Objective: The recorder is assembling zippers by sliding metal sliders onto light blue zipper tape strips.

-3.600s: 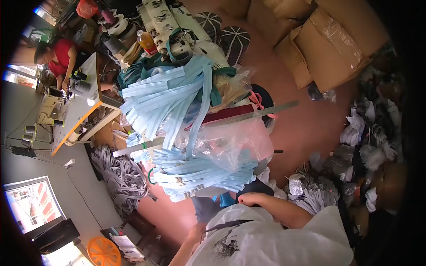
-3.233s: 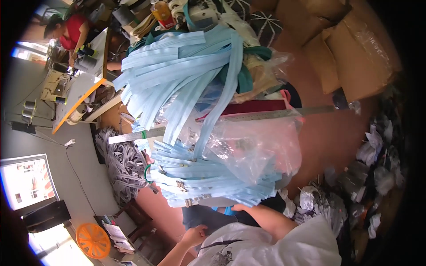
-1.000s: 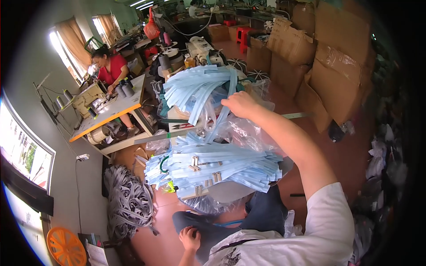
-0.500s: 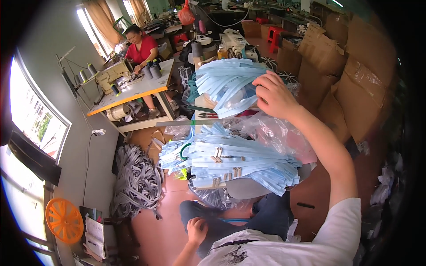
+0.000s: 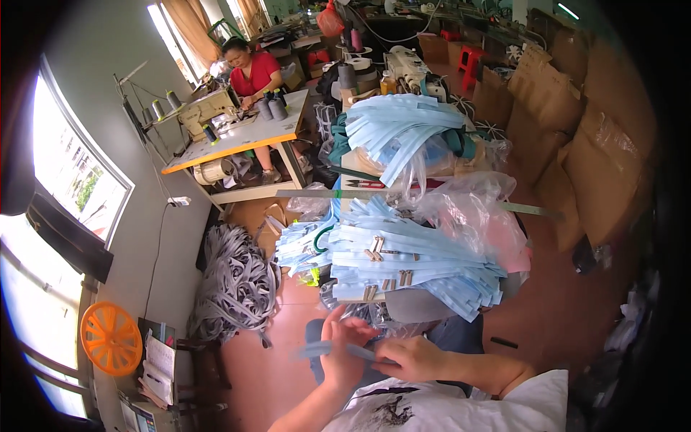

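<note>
Both my hands are in front of my lap, below the near pile of strips. My right hand (image 5: 410, 358) is closed on one end of a light blue strip (image 5: 360, 352). Its other end, blurred, sticks out left past my left hand (image 5: 345, 344), which lies against the strip with fingers stretched out and apart. Ahead of my hands, light blue strips (image 5: 432, 259) lie fanned across a support, with small metal-coloured pieces (image 5: 374, 249) on top. Beyond it, a second bundle of light blue strips (image 5: 399, 122) drapes over a plastic bag.
At the far left, a person in a red top (image 5: 252, 75) works at a sewing machine (image 5: 205, 115). Grey strips (image 5: 234, 284) are heaped on the floor. Clear plastic (image 5: 468, 201) lies right of the piles; cardboard boxes (image 5: 540, 108) stand beyond. An orange wheel (image 5: 111, 338) is at lower left.
My right hand has come back from the far bundle to my lap, bringing a light blue strip. My left hand has lifted from my leg to meet it. The view has shifted slightly.
</note>
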`<action>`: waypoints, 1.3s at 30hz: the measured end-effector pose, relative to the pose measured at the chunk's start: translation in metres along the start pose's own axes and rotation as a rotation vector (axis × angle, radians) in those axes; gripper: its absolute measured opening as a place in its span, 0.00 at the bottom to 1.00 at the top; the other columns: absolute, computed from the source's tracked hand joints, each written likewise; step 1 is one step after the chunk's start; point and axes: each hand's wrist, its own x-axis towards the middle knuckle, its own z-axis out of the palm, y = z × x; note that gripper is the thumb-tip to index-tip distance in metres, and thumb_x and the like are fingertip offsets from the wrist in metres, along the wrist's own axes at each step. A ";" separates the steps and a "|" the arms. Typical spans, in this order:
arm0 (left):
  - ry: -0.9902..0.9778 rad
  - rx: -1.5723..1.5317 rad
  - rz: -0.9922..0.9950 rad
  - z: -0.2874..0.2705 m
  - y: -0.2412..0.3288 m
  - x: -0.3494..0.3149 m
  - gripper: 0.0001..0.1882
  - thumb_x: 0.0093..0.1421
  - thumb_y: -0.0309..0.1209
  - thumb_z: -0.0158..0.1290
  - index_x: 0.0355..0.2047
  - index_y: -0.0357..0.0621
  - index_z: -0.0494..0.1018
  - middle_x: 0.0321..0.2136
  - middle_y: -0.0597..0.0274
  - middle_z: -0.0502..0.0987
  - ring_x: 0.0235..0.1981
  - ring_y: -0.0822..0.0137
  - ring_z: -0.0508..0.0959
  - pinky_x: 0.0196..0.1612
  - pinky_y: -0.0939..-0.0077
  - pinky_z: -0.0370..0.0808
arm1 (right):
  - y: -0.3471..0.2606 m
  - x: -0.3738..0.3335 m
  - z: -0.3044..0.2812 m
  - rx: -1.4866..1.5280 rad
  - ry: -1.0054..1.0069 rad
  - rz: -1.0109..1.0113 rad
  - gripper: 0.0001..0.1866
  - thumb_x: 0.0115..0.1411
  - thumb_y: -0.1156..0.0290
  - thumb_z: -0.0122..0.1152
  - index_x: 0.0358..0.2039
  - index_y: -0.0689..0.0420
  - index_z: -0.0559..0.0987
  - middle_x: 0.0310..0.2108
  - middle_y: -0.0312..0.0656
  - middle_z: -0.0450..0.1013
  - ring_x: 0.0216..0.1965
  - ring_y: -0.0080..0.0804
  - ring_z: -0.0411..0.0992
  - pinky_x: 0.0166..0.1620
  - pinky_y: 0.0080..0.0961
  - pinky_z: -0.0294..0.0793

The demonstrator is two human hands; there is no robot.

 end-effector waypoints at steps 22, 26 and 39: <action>0.009 0.403 -0.170 -0.066 -0.016 -0.020 0.21 0.67 0.38 0.51 0.52 0.32 0.65 0.25 0.64 0.73 0.19 0.70 0.73 0.24 0.76 0.73 | 0.143 0.026 -0.195 -0.610 0.240 0.349 0.06 0.56 0.76 0.56 0.32 0.63 0.79 0.30 0.51 0.76 0.35 0.48 0.75 0.40 0.38 0.73; 0.000 0.290 -0.224 -0.069 -0.015 -0.027 0.21 0.69 0.41 0.47 0.53 0.36 0.65 0.27 0.63 0.71 0.23 0.69 0.75 0.25 0.73 0.75 | 0.172 0.048 -0.197 -0.425 0.255 0.450 0.09 0.58 0.72 0.56 0.37 0.59 0.80 0.36 0.54 0.77 0.38 0.47 0.76 0.42 0.35 0.73; -0.022 0.253 -0.278 -0.078 -0.009 -0.033 0.21 0.71 0.42 0.41 0.50 0.35 0.67 0.27 0.65 0.69 0.27 0.71 0.72 0.32 0.76 0.72 | 0.168 0.071 -0.192 -0.765 -0.147 0.693 0.14 0.63 0.66 0.51 0.47 0.55 0.76 0.48 0.55 0.72 0.50 0.53 0.70 0.53 0.41 0.69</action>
